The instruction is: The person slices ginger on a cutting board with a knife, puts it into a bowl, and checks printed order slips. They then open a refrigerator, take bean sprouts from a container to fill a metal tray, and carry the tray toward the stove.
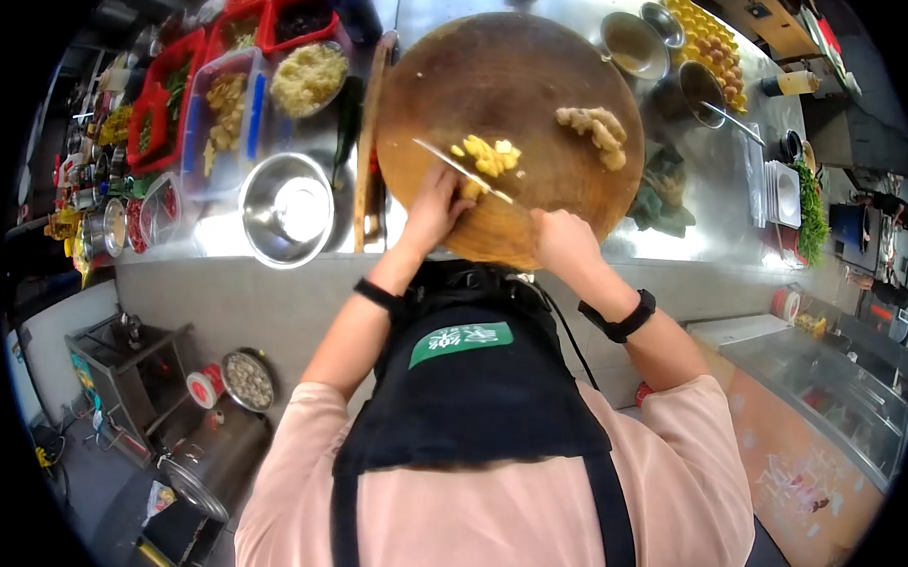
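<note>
A large round wooden chopping board (461, 84) lies on the metal counter before me. My right hand (566, 239) is closed round the handle of a knife (465, 172), whose blade points up and left across the board. Just left of the blade, my left hand (437, 205) has its fingers curled on a piece of ginger (470, 190), partly hidden by the fingers. Cut yellow ginger pieces (490, 158) lie in a small heap beyond the blade. A whole knobbly ginger root (596, 132) rests on the board's right side.
An empty steel bowl (288, 210) stands left of the board, near a clear tub (220, 115) and a bowl of minced food (309, 79). To the right are a crumpled dark green bag (662, 191), a steel pot (699, 90) and trays of eggs (717, 53).
</note>
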The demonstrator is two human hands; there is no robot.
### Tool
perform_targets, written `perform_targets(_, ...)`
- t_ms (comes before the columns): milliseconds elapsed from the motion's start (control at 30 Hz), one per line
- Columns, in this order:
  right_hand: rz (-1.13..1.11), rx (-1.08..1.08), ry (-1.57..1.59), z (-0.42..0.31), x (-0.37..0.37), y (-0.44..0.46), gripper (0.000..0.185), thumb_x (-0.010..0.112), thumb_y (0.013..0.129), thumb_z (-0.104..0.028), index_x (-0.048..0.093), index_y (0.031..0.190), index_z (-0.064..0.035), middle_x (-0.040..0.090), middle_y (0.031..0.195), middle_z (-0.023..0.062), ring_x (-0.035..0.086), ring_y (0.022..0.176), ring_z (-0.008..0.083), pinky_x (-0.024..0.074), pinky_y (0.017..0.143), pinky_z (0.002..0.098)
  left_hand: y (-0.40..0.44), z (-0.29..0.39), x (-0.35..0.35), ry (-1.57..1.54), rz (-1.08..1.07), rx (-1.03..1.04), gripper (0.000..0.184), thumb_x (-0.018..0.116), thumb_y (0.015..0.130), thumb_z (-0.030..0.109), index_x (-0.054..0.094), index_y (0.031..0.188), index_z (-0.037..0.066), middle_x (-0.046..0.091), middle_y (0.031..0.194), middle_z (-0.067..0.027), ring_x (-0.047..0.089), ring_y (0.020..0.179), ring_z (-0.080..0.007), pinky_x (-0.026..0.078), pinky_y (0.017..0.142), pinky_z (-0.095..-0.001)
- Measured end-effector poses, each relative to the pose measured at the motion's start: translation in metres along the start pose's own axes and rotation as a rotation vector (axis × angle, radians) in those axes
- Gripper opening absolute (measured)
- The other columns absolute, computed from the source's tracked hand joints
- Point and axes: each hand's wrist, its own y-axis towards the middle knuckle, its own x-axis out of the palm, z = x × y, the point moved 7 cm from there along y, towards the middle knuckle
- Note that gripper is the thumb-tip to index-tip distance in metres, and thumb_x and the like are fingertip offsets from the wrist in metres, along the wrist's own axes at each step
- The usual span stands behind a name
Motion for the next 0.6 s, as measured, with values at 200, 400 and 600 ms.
perform_targets(200,0.057,-0.036,0.01,-0.012,0.015,0.038,0.016,0.051,0.082,-0.009,0.066,0.085,-0.0035,0.067,0.079,0.0209,0.067,0.078,0.0393,0.0547,0.071,0.0478,0.001,0.0,0.0,0.032,0.025,-0.019,0.034,0.075,0.074,0.009,0.056,0.1,0.0,0.053,0.104,-0.0188,0.054,0.096,-0.0399,0.047,0.081,-0.0432)
perform_targets(400,0.009,0.028,0.019,-0.008,-0.004,0.002,0.016,0.051,0.082,-0.01,0.065,0.086,-0.0029,0.068,0.081,0.0216,0.068,0.08,0.0393,0.0547,0.071,0.0476,-0.006,-0.007,0.003,-0.075,0.013,-0.043,0.034,0.075,0.075,0.011,0.055,0.1,0.0,0.054,0.104,-0.0186,0.054,0.096,-0.039,0.047,0.08,-0.0422)
perform_targets(600,0.004,0.006,-0.006,-0.004,0.015,0.016,0.017,0.051,0.083,-0.011,0.065,0.086,-0.0029,0.068,0.081,0.021,0.068,0.078,0.0375,0.055,0.07,0.0474,-0.004,-0.008,0.002,-0.053,0.039,0.009,0.032,0.076,0.076,0.012,0.056,0.097,0.0,0.054,0.105,-0.0182,0.054,0.094,-0.0389,0.047,0.079,-0.0414)
